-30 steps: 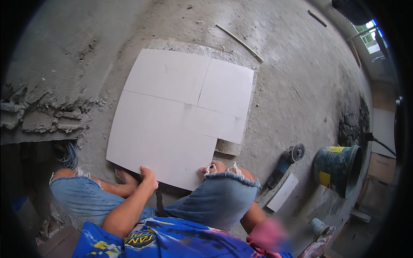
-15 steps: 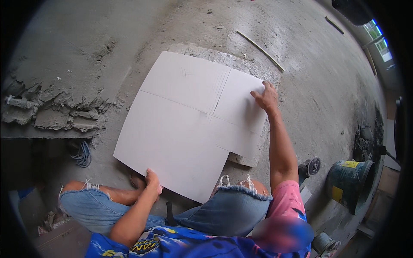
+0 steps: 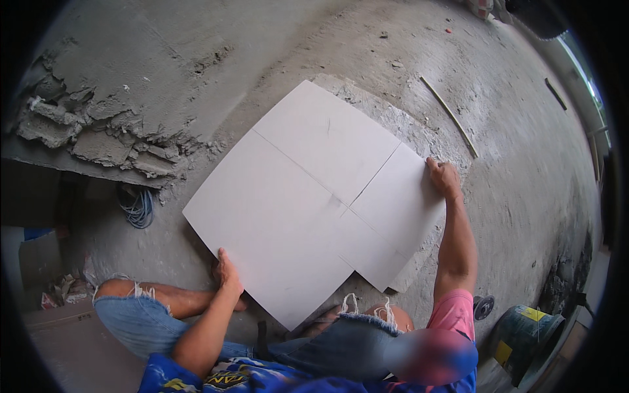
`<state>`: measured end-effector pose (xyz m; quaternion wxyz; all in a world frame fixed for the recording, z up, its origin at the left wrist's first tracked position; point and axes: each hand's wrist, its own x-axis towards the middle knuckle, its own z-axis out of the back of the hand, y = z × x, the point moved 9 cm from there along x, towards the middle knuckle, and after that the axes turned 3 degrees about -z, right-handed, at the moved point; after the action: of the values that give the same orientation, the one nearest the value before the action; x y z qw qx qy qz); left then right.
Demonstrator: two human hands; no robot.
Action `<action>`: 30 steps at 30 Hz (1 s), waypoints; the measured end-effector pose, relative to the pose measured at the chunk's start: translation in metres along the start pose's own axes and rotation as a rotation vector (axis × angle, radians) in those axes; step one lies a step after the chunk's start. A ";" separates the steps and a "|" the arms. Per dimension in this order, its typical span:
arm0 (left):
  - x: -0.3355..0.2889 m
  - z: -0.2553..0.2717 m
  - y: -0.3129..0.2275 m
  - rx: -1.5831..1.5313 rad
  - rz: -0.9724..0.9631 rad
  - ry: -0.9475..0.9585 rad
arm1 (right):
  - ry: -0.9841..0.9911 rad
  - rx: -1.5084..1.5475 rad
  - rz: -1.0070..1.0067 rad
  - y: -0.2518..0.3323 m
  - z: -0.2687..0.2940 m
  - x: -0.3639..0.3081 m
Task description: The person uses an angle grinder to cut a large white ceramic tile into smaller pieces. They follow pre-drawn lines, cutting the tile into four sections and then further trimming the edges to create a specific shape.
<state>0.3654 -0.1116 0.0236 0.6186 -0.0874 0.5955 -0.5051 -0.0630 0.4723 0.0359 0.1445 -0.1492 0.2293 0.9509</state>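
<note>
Your left hand (image 3: 227, 271) is closed on the tile (image 3: 275, 209) at about 8 o'clock from its middle, thumb laid on the top face and the fingers tucked out of sight past the edge. Your right hand (image 3: 443, 178) sits between 2 and 3 o'clock, curled nearly shut around the far edge; how much of its grip lies underneath, you can't tell from here.

The tile lies between them, turned so that 1 corner points toward 12 o'clock. At 5 o'clock a notch is already out of it, so that shaping looks done. The rest looks only laid out: a long line (image 3: 288, 159) runs from the 10 o'clock edge across the face, fainter past the middle, and a darker line (image 3: 375, 173) goes up from it toward 1 o'clock (pencil or shallow cut, you can't tell). The tile hangs together in 1 piece along both, so if those lines are meant for cutting, that work seems left.

Farther out, a rough slab (image 3: 375, 105) shows from under the tile at 1 o'clock, with a stick (image 3: 449, 118) beyond it at 2. The grinder (image 3: 483, 308) is at 4 o'clock, apart from your hands, just short of the bucket (image 3: 526, 340). A coil (image 3: 136, 209) hangs at 9.
</note>
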 end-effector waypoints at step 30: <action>0.059 -0.258 -0.134 0.290 -0.334 0.409 | -0.552 0.236 -0.504 -0.240 0.000 -0.236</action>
<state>0.0703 -0.0910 0.0091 0.4000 0.0087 0.6067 -0.6869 0.2345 0.6282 0.0241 0.4459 0.0784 0.2456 0.8571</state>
